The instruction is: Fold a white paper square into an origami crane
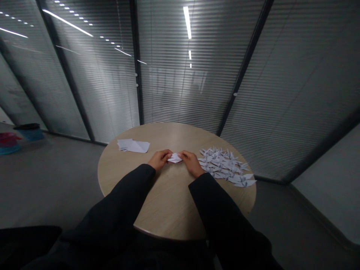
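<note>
A small folded piece of white paper is held just above the round wooden table, between my two hands. My left hand pinches its left end, fingers closed. On the right end, my right hand grips it with thumb and fingers. To the right of that hand lies a spread of many folded white paper cranes, close to the table's right edge. Flat white paper sheets rest at the left back of the table, overlapping one another.
Beyond the table stands a glass partition with blinds and dark frames, close to its far edge. On the floor at far left are a blue bin with a black liner and another with a red liner.
</note>
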Available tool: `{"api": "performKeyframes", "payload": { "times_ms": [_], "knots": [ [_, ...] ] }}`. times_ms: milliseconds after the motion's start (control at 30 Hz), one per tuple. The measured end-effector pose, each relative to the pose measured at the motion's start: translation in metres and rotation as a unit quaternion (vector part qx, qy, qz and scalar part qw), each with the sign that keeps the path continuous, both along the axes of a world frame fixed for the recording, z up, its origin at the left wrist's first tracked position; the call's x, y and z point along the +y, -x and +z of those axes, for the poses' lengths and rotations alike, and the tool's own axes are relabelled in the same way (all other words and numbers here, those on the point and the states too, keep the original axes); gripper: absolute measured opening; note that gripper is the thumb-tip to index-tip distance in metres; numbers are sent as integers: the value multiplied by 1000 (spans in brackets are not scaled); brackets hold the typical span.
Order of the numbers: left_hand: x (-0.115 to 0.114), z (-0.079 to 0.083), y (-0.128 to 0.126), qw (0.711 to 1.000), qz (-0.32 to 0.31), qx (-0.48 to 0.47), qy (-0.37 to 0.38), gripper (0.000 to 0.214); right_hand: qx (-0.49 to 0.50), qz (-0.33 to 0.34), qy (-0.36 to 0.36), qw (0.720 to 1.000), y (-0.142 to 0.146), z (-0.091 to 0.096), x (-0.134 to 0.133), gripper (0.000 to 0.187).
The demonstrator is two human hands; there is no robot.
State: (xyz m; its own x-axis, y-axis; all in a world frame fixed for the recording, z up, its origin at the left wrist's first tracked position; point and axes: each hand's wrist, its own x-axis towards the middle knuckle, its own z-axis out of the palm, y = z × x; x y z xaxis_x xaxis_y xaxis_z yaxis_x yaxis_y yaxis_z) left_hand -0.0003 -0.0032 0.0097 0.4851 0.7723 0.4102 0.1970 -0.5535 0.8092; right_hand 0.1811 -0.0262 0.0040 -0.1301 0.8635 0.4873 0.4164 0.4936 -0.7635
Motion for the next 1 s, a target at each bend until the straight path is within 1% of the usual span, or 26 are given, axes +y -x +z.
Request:
{"api": "performKeyframes", "payload": {
  "times_ms": [100,233,333,433,533,633,800,1000],
  "knots": [
    [2,-2,0,999,-16,-25,29,24,-6,-18,-6,1000,1,2,-2,26],
    [5,-4,-2,995,-26,-72,69,30,-11,-48,-33,998,2,6,-6,24],
    [4,-4,-3,994,-17,-94,60,32,-4,-53,-49,997,4,8,-10,21],
    [4,-4,-4,992,-7,-113,51,30,-14,-51,-41,998,6,10,-13,21],
    [3,-3,-5,991,0,-125,48,26,-29,-34,-45,998,7,11,-15,22],
    [3,-3,-5,991,-3,-126,50,25,-31,-17,-76,996,8,11,-15,18],
    [1,-2,-4,991,-9,-123,56,26,-51,-23,-129,990,8,13,-15,15],
    [0,0,-4,991,2,-124,44,27,-61,-27,-154,986,9,14,-17,15]
  ]
}}
